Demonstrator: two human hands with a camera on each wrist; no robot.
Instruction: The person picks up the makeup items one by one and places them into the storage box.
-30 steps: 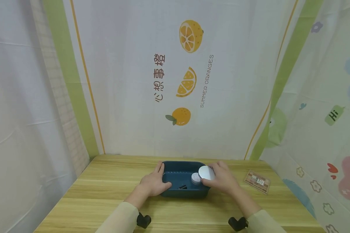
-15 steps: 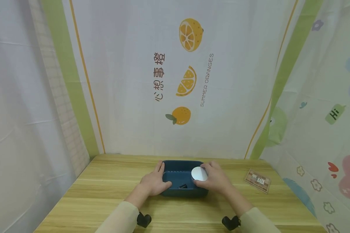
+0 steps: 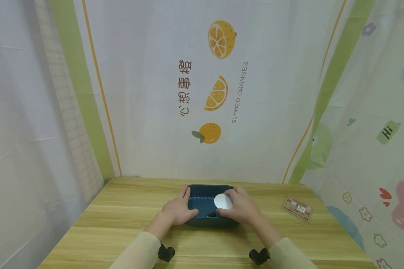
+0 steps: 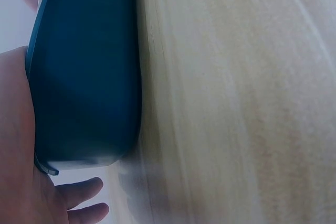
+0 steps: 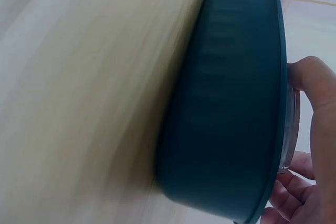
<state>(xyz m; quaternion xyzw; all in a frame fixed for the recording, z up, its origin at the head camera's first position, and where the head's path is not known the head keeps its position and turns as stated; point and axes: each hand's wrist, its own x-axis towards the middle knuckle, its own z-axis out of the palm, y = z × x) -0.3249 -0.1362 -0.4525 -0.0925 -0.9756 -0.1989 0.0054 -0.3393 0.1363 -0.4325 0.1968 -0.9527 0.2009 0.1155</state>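
Observation:
A dark blue rectangular plastic bin point(image 3: 202, 203) stands on the wooden table. My left hand point(image 3: 178, 210) holds its left end, thumb over the rim and fingers along the outer wall; two fingertips point(image 4: 86, 190) extend past the wall in the left wrist view. My right hand point(image 3: 239, 205) pinches a round disc point(image 3: 223, 201) by its edge, over the right half of the bin. The disc has a pale, shiny top and, in the right wrist view, a clear side point(image 5: 293, 129). A small black object point(image 3: 212, 214) lies inside near the front wall.
A brown checkered card point(image 3: 297, 209) with lettering lies on the table point(image 3: 121, 224) to the right of the bin. Printed curtains point(image 3: 155, 93) hang behind and on both sides. A black wrist camera point(image 3: 260, 256) sits by each sleeve.
My right hand has moved left and slightly down with the disc, from the bin's right edge to over its inside. The disc now hides a small white round piece seen before. My left hand stays put.

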